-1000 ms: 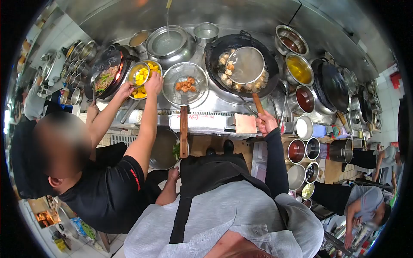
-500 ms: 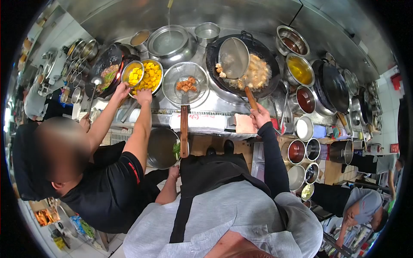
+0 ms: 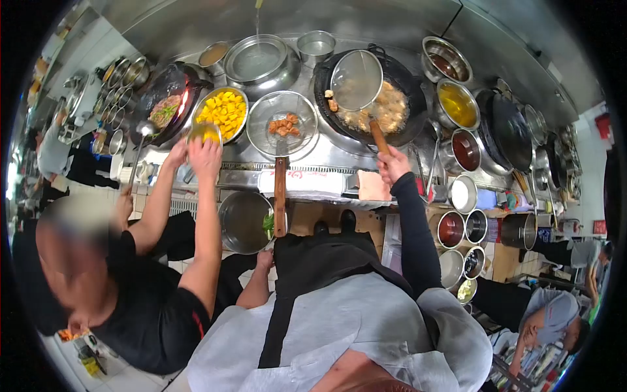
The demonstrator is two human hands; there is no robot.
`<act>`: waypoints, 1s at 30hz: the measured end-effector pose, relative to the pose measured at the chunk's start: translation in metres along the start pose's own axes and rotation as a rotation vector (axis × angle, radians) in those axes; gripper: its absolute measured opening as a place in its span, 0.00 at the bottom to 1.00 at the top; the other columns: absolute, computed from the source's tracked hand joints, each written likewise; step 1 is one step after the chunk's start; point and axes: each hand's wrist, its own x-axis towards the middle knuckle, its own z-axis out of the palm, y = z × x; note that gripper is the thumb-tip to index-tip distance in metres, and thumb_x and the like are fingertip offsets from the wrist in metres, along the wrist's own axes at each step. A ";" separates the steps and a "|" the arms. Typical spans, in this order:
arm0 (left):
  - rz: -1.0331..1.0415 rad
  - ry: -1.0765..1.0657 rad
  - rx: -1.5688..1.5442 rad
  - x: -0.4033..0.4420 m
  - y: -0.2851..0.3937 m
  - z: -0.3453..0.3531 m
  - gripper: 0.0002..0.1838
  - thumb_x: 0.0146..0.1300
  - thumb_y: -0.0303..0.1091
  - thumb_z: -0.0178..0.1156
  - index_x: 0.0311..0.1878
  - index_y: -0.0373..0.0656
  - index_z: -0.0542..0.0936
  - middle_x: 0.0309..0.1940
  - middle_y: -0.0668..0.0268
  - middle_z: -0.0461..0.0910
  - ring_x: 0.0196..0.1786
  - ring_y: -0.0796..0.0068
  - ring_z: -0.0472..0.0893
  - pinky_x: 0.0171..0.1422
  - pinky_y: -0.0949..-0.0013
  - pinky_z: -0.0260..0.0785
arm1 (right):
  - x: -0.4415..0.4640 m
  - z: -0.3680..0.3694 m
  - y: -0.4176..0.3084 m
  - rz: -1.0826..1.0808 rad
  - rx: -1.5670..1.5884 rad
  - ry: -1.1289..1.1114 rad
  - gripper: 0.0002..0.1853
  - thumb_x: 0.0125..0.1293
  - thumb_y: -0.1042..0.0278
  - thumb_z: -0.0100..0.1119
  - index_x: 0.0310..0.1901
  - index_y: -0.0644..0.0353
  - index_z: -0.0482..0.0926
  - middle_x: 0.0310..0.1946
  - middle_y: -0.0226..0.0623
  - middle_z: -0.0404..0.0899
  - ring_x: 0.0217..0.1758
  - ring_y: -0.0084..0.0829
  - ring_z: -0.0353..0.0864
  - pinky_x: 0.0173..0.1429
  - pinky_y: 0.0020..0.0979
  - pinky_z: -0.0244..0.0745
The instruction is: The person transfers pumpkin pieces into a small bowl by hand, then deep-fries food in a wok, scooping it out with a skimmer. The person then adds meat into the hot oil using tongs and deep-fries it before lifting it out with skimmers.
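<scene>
My right hand (image 3: 394,165) is closed round the wooden handle of a round mesh strainer (image 3: 356,80). The strainer hangs over the left part of a black wok (image 3: 416,104), where pale pieces (image 3: 392,111) bubble in hot oil. A few browned pieces (image 3: 332,103) lie at the wok's left side. Low on the left, my left hand (image 3: 264,259) is closed at the edge of a deep metal pan (image 3: 241,225), apparently on its handle. Green leaves (image 3: 268,224) lie inside that pan. Between my hands, a second strainer (image 3: 261,134) holds browned pieces (image 3: 285,125), its wooden handle (image 3: 280,202) pointing at me.
A co-worker's hands (image 3: 204,158) hold a small bowl of yellow chunks beside a larger bowl (image 3: 245,119) of them. Flames rise at another wok (image 3: 160,85) on the left. Oil (image 3: 458,108) and sauce bowls (image 3: 464,149) stand right of my wok.
The co-worker has drawn the small bowl away from the larger bowl, toward the counter's front edge, and leaned left. My strainer has shifted only slightly over the wok.
</scene>
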 end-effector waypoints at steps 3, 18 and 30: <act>0.004 -0.012 -0.036 0.007 -0.008 0.000 0.15 0.68 0.37 0.55 0.46 0.33 0.78 0.31 0.61 0.76 0.32 0.68 0.79 0.35 0.57 0.76 | -0.019 0.004 0.022 -0.012 -0.044 0.032 0.13 0.70 0.72 0.55 0.55 0.53 0.72 0.19 0.26 0.68 0.12 0.17 0.61 0.12 0.24 0.49; 0.006 -0.048 0.007 -0.024 0.014 0.016 0.17 0.72 0.41 0.55 0.48 0.35 0.79 0.31 0.63 0.79 0.30 0.72 0.77 0.31 0.64 0.72 | -0.101 -0.036 0.056 0.088 0.137 0.084 0.17 0.71 0.70 0.56 0.60 0.51 0.70 0.23 0.26 0.69 0.13 0.16 0.59 0.13 0.21 0.50; 0.055 -0.024 -0.029 -0.011 0.018 0.010 0.18 0.71 0.40 0.55 0.50 0.30 0.76 0.28 0.58 0.78 0.27 0.67 0.78 0.28 0.61 0.73 | -0.077 0.000 0.037 -0.076 -0.086 -0.037 0.26 0.72 0.70 0.55 0.70 0.52 0.67 0.23 0.25 0.71 0.13 0.16 0.60 0.15 0.24 0.53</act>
